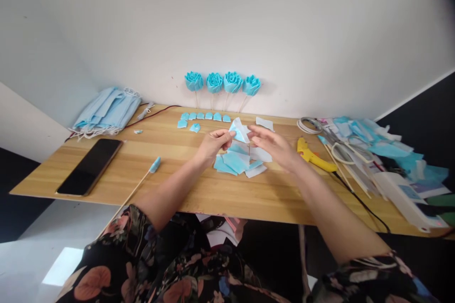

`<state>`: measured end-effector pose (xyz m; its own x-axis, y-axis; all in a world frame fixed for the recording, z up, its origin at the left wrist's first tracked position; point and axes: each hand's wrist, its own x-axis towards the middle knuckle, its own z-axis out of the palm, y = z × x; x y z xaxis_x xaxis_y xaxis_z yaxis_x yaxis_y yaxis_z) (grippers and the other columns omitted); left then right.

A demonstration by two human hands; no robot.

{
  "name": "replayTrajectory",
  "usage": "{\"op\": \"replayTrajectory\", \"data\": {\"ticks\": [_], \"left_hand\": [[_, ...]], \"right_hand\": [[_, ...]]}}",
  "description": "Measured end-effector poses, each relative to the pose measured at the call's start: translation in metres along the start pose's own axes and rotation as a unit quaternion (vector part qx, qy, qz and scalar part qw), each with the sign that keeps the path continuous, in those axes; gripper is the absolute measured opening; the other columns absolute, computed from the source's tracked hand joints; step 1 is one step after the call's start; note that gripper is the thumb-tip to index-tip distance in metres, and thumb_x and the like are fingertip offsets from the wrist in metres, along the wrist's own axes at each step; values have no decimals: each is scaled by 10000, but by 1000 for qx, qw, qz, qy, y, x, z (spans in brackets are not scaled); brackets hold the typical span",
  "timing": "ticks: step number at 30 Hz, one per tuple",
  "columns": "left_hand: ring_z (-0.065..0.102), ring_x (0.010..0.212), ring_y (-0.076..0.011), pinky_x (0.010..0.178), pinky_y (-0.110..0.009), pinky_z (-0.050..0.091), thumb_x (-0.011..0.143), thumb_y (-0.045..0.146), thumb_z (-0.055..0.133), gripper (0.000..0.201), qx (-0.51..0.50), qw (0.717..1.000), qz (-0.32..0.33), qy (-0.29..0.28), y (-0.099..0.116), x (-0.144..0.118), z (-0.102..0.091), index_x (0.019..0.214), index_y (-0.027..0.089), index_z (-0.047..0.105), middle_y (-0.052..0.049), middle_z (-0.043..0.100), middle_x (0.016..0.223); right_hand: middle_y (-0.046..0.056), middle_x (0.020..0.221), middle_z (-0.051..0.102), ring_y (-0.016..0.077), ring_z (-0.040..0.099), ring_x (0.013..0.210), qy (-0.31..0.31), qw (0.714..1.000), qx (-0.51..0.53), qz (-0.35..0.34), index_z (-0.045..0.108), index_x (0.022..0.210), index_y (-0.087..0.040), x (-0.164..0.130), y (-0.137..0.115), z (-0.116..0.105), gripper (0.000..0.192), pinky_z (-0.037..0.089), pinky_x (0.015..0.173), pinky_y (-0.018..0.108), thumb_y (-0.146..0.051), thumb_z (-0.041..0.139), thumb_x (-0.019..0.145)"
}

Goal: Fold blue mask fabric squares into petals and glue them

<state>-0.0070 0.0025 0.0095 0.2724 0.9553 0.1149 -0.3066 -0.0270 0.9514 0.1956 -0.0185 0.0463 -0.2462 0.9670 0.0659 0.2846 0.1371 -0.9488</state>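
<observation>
Between the thumb and fingers of my left hand (217, 141) is a blue-and-white piece of mask fabric (240, 130), folded to a point at the top. My right hand (272, 144) is at the piece's right side with its fingers stretched and apart; whether a fingertip touches the fabric I cannot tell. Under my hands lies a loose pile of blue and white fabric pieces (236, 162). Small cut blue petals (208, 116) lie in a row just beyond, with two more in front of them.
Several blue fabric roses (232, 82) on sticks stand against the wall. Stacked masks (106, 110), a phone (89, 166) and a blue-tipped stick (138, 184) lie left. To the right are a yellow glue gun (314, 155), scissors (350, 152), a tape roll (309, 125) and fabric scraps (377, 137).
</observation>
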Motion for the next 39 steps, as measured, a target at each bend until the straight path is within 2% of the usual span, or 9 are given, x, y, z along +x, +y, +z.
{"op": "replayTrajectory", "data": {"ticks": [3, 5, 8, 11, 17, 25, 28, 34, 39], "left_hand": [[398, 512, -64, 531, -241, 311, 723, 505, 744, 434, 5, 1000, 2, 9, -1, 0, 1, 562, 155, 543, 30, 481, 525], [402, 514, -64, 531, -239, 316, 713, 501, 751, 426, 15, 1000, 1, 17, 0, 0, 1, 571, 154, 549, 28, 490, 530], [408, 520, -65, 529, -233, 314, 708, 488, 756, 412, 30, 999, 4, 25, 0, 0, 2, 575, 153, 556, 27, 495, 533], [406, 521, -63, 526, -229, 310, 715, 476, 754, 404, 32, 999, 9, 32, 1, -1, 2, 576, 153, 554, 28, 491, 532], [387, 498, -58, 505, -225, 307, 694, 513, 766, 424, 29, 998, 15, 60, 0, 0, 3, 592, 154, 564, 36, 474, 522], [385, 497, -56, 505, -226, 324, 707, 506, 772, 419, 30, 997, 9, 74, 0, 0, 2, 593, 154, 575, 35, 471, 520], [393, 500, -57, 506, -228, 327, 720, 499, 766, 413, 38, 997, 8, 71, -1, 0, 2, 596, 155, 576, 34, 472, 523], [374, 507, -58, 501, -226, 317, 707, 521, 766, 437, 57, 997, 4, 61, 1, -1, 3, 578, 161, 555, 31, 468, 524], [398, 506, -59, 498, -221, 329, 714, 505, 749, 400, 82, 995, -11, 55, -2, -2, 4, 616, 155, 583, 31, 484, 542]], "right_hand": [[93, 1275, 671, 262, 599, 1208, -57, 995, 77, -5, 629, 1284, -235, 8, -6, 17, 518, 489, 1006, 435, -460, 679, 820], [76, 1231, 689, 247, 621, 1159, -68, 992, 102, -7, 622, 1288, -239, 12, -6, 22, 522, 493, 989, 414, -433, 698, 809], [50, 1134, 715, 237, 646, 1075, -39, 993, 112, -7, 608, 1305, -247, 19, -1, 26, 581, 508, 951, 400, -404, 744, 762], [39, 1128, 713, 238, 641, 1078, -8, 993, 113, -7, 616, 1295, -253, 24, 6, 32, 596, 510, 949, 397, -383, 761, 732], [42, 1060, 707, 223, 645, 997, 49, 991, 123, -6, 619, 1268, -237, 28, 5, 44, 566, 518, 930, 412, -353, 734, 726], [12, 961, 671, 176, 615, 880, 98, 988, 115, -23, 619, 1276, -224, 32, 13, 53, 554, 514, 846, 350, -310, 684, 733], [14, 974, 674, 175, 615, 882, 98, 987, 126, -20, 605, 1298, -225, 30, 15, 53, 573, 511, 840, 345, -312, 681, 737], [37, 1123, 678, 212, 621, 1033, 69, 985, 154, -26, 586, 1323, -269, 26, 13, 51, 595, 508, 915, 364, -337, 714, 746], [31, 1052, 665, 196, 615, 970, 79, 987, 133, -33, 575, 1346, -280, 25, 11, 50, 586, 507, 910, 375, -353, 683, 774]]}}
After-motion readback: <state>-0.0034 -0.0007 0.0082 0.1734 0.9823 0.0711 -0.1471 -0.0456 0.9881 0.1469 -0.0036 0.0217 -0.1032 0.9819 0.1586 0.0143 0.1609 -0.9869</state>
